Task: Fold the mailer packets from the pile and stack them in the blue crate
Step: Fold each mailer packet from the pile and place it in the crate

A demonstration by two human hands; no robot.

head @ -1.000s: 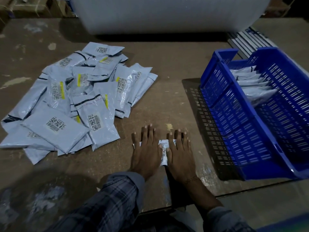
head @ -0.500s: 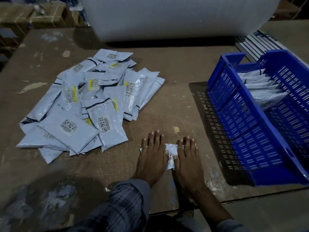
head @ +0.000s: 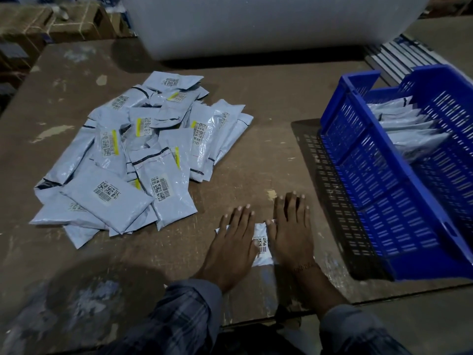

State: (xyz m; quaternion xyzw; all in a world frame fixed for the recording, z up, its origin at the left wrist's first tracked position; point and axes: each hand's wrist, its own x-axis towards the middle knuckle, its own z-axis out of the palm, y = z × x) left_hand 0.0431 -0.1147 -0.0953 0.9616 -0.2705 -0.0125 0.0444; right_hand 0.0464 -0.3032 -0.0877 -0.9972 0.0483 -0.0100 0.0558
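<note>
You are pressing both hands flat on one packet [head: 261, 245] near the table's [head: 268, 103] front edge, between the pile [head: 138, 160] and the crate [head: 378, 190]. Your left hand [head: 231, 245] is lying palm down with straight fingers over the packet's left part; your right hand [head: 291, 230] is lying the same way over its right part. Neither hand is curling round anything. Only a narrow white strip with a barcode label is showing between them, and a small corner is peeking out left of your left hand. How its long axis runs cannot be told under your hands.

The pile is glossy, crinkled grey plastic mailers, oblong, overlapping at mixed angles, with printed labels and yellow strips. The crate is stiff blue plastic with slotted walls, sitting to your right; folded packets [head: 409, 131] are leaning in a row inside it. The table is worn, scuffed brown board.
</note>
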